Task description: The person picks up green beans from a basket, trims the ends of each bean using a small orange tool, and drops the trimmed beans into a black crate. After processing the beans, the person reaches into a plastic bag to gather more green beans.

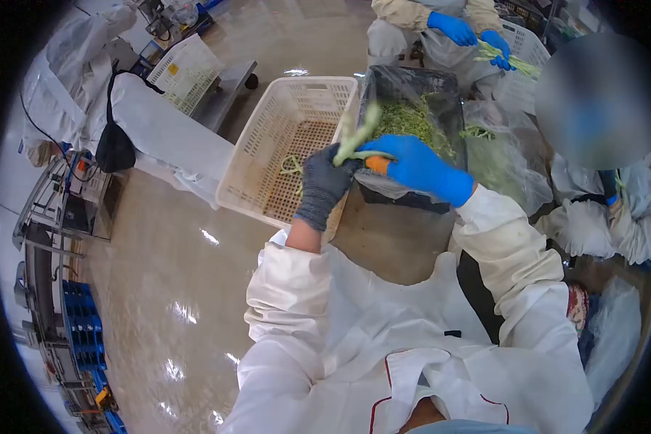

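Note:
My left hand (325,181), in a dark grey knit glove, is closed around a pale green vegetable stalk (346,148), whose upper end is smeared by motion. Close against it, my right hand (419,166) in a blue glove grips a tool with an orange handle (377,164); its working end cannot be made out. Both hands are over the gap between a white plastic crate (231,177) and a dark bin lined with clear plastic (452,108). A few green stalks (291,166) lie in the crate, and green trimmings (409,121) fill part of the bin.
Across from me a co-worker's blue-gloved hands (452,29) hold green stalks (521,66). Clear plastic bags (506,159) lie right of the bin. A white-covered surface (170,126) and a metal cart (228,94) stand to the left. The floor (166,289) looks wet.

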Action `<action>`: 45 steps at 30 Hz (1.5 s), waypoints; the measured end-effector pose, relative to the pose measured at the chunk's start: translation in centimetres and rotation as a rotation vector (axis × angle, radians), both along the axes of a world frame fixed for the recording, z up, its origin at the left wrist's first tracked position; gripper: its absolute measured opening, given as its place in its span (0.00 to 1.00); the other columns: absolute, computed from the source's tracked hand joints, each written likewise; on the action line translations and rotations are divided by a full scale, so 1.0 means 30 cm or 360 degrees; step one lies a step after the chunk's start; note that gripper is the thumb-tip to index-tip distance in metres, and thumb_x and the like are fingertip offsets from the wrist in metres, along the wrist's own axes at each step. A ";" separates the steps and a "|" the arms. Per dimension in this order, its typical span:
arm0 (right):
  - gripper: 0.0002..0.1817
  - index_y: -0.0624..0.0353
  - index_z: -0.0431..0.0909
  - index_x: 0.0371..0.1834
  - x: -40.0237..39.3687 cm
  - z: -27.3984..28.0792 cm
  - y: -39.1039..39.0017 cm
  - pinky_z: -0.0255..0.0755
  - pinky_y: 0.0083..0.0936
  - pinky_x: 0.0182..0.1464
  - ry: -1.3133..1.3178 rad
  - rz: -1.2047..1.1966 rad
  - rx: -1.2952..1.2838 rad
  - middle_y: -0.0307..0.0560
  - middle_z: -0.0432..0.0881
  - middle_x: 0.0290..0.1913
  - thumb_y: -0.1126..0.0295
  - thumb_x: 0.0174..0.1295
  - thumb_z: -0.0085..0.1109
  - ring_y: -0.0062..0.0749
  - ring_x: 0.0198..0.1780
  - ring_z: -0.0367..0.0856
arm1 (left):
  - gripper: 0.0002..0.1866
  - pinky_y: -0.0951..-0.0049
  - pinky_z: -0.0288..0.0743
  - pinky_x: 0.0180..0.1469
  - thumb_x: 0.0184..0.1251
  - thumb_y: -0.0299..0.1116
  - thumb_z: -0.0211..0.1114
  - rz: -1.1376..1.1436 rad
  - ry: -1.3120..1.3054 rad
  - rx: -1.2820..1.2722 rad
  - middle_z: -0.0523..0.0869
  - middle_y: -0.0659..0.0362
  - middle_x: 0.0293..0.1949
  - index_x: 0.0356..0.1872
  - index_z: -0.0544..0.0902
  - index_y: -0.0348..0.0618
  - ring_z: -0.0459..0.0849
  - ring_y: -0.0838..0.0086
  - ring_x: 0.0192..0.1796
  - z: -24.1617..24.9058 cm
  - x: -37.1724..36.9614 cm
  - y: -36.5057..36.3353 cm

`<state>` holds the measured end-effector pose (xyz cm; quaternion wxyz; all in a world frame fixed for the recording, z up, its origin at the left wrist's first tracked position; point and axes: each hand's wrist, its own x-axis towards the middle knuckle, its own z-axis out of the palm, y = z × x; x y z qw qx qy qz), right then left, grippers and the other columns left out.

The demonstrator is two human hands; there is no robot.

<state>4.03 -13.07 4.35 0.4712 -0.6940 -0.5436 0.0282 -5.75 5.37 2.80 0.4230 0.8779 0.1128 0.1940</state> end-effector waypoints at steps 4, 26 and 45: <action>0.18 0.56 0.81 0.54 0.073 0.027 -0.058 0.75 0.27 0.45 0.0346 -0.0022 -0.0058 0.48 0.85 0.40 0.76 0.59 0.57 0.28 0.39 0.82 | 0.13 0.77 0.71 0.21 0.54 0.28 0.73 0.0179 0.0059 -0.0693 0.83 0.61 0.23 0.41 0.86 0.37 0.79 0.79 0.19 0.081 -0.043 0.039; 0.10 0.62 0.83 0.37 0.131 -0.077 -0.034 0.75 0.36 0.38 0.0545 -0.0095 -0.0403 0.54 0.84 0.30 0.71 0.57 0.54 0.39 0.31 0.81 | 0.13 0.82 0.68 0.25 0.63 0.26 0.64 -0.0214 -0.0620 -0.1449 0.85 0.58 0.39 0.49 0.81 0.35 0.76 0.81 0.25 0.139 -0.060 -0.008; 0.18 0.55 0.80 0.52 0.088 0.025 -0.018 0.75 0.38 0.47 -0.0149 -0.0227 0.0155 0.56 0.82 0.44 0.71 0.56 0.60 0.50 0.45 0.81 | 0.14 0.80 0.73 0.27 0.62 0.25 0.66 -0.0290 0.0086 -0.1145 0.87 0.58 0.40 0.48 0.83 0.35 0.79 0.80 0.26 0.111 -0.035 0.023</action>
